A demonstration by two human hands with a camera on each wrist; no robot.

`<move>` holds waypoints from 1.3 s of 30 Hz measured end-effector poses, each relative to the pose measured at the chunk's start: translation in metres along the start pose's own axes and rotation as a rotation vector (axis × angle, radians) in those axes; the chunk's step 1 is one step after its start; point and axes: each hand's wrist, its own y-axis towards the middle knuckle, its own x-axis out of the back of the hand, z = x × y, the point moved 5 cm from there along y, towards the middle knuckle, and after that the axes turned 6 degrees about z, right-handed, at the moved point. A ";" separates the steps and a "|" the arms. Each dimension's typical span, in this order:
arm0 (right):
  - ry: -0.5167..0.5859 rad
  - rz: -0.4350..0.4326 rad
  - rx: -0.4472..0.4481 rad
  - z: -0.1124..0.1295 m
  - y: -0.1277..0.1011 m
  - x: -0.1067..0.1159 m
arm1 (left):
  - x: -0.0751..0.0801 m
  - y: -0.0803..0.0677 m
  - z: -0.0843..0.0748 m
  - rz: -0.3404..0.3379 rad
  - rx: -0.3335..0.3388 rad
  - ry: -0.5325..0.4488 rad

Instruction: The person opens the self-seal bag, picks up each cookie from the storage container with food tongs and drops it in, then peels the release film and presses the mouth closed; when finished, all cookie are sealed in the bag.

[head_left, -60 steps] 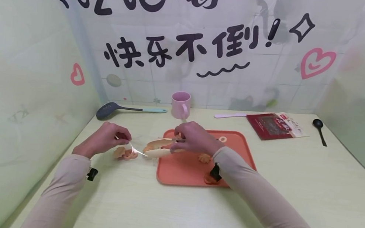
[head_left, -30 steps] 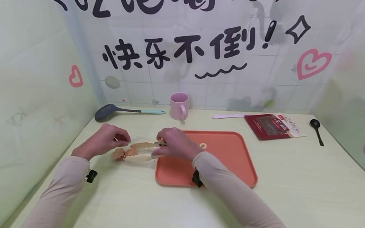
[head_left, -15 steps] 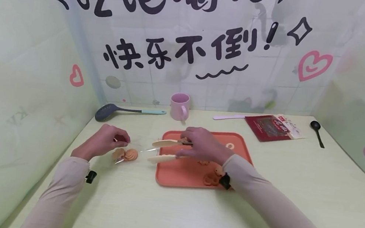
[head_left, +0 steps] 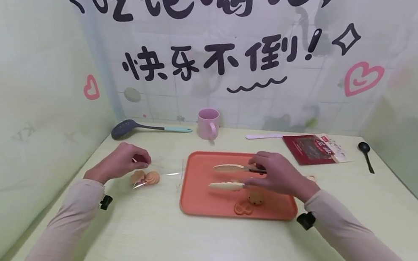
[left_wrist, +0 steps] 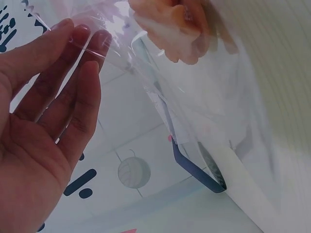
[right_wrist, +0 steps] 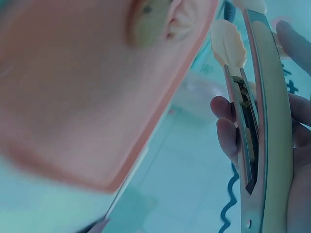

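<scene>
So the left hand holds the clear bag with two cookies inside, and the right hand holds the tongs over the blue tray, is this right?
One detail is wrong: the tray is orange, not blue, as the head view shows. The rest holds: the left hand pinches the clear bag with two cookies in it, and the right hand holds the tongs over that tray.

Staged kitchen corner, likely home-style set: tiled-look backdrop [head_left: 234,103] with cartoon Chinese lettering at 12 o'clock, pale table [head_left: 201,240], pink mug [head_left: 207,123], slotted ladle [head_left: 148,128] at 11 o'clock, orange tray [head_left: 195,188], cookies [head_left: 150,178].
</scene>
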 end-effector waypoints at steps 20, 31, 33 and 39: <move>-0.032 0.021 0.006 -0.043 -0.034 0.017 | -0.003 0.003 0.002 0.014 0.006 0.007; 0.032 0.085 -0.020 -0.046 -0.025 0.015 | -0.004 0.005 0.001 0.015 0.001 0.009; 0.039 0.087 -0.027 -0.045 -0.024 0.015 | -0.004 0.005 0.001 0.016 0.003 0.011; 0.034 0.088 -0.074 -0.044 -0.025 0.012 | -0.003 0.007 0.000 0.005 -0.003 0.016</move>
